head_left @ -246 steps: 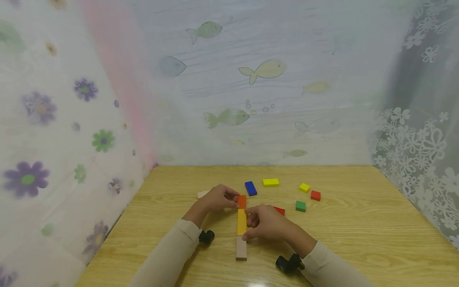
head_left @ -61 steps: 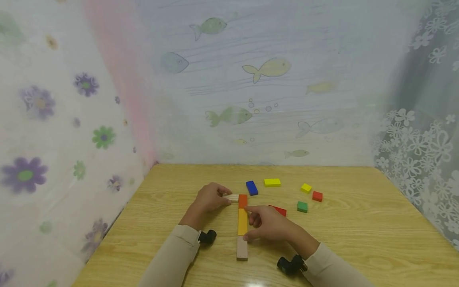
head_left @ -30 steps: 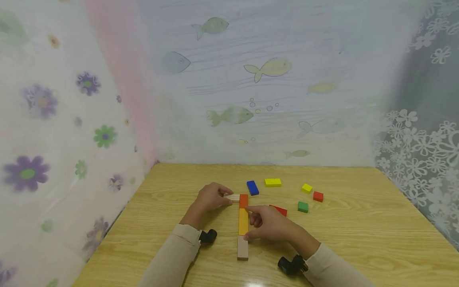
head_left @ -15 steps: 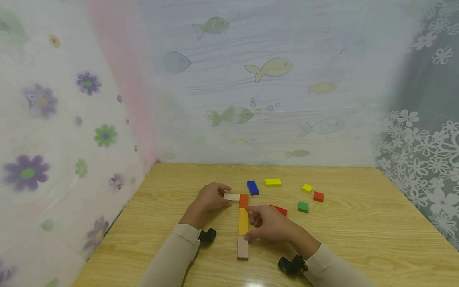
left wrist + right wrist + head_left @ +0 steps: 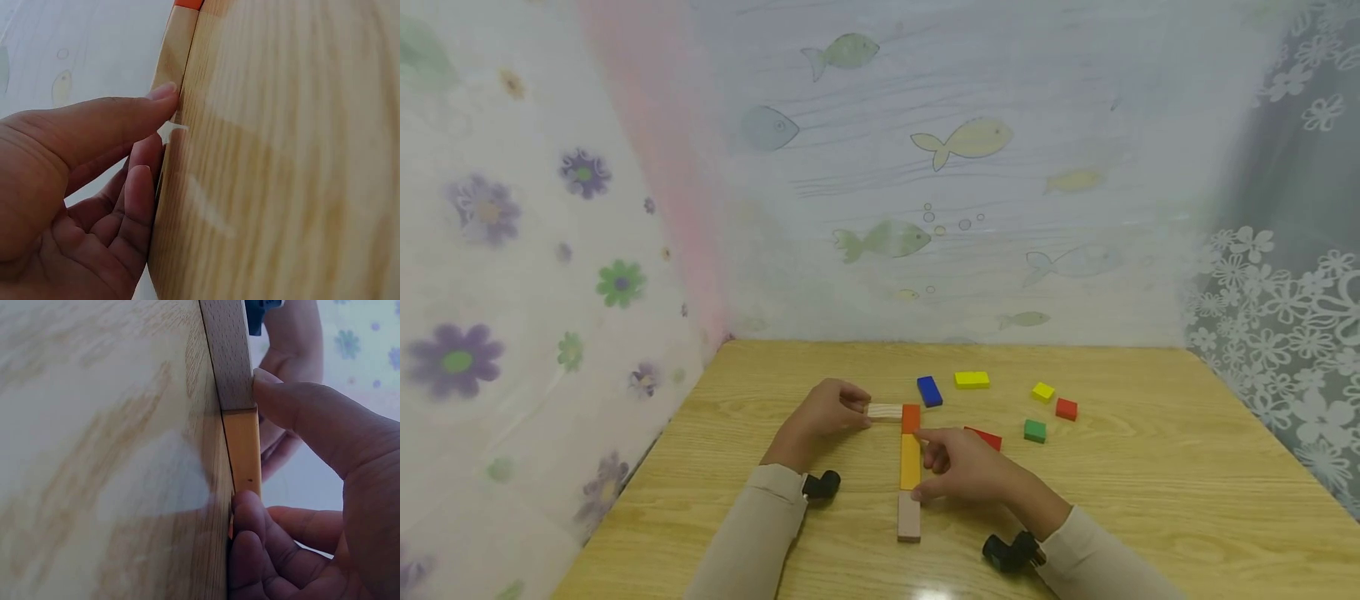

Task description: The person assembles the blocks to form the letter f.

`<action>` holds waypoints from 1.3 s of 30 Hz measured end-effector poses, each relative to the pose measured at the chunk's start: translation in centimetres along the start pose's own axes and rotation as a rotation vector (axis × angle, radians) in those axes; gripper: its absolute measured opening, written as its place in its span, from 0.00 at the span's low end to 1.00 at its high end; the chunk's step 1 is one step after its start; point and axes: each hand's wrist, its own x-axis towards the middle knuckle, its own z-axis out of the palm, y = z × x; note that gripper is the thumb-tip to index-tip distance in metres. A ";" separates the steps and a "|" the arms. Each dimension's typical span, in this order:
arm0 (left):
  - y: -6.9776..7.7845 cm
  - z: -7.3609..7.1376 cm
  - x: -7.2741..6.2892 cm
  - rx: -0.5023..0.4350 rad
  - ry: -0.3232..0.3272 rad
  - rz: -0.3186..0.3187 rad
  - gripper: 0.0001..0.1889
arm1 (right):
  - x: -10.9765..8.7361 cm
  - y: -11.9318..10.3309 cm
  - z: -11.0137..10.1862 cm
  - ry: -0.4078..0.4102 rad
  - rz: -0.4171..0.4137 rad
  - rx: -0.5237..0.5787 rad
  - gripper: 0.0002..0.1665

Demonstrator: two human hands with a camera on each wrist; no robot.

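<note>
Pale striped block [image 5: 885, 411] is lower center, butted against the orange block [image 5: 911, 418]. Probably light, stiff, skids easily; I'd pinch its long sides. Left hand [image 5: 824, 410] has a loose, parted grip at its end; right hand [image 5: 964, 465] spreads wide along the amber block [image 5: 910, 461].

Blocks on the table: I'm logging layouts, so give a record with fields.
Row, nearest first: brownish block, amber block, orange block
Branch: pale block, left of orange block
Left hand: at pale block's outer end
Right hand: along amber block's right side
Loose: blue block, long yellow block, small yellow block, green block, small red block, partly hidden red block
</note>
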 end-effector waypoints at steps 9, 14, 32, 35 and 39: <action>0.0 -0.3 -0.1 0.016 -0.029 0.017 0.21 | -0.1 -0.1 0.0 0.001 0.005 0.004 0.56; 0.0 -0.3 -0.1 0.026 -0.027 0.024 0.20 | -0.2 -0.2 0.1 0.006 -0.002 -0.006 0.55; 0.0 -0.4 0.0 0.032 -0.038 0.041 0.19 | -0.1 0.0 0.0 0.019 -0.034 0.032 0.49; 0.0 -0.4 0.1 0.034 -0.045 0.040 0.20 | 0.0 0.3 -0.2 0.040 -0.046 0.054 0.43; -0.2 -0.3 0.2 0.039 -0.054 0.043 0.20 | 0.0 0.8 -0.7 0.106 -0.076 0.047 0.34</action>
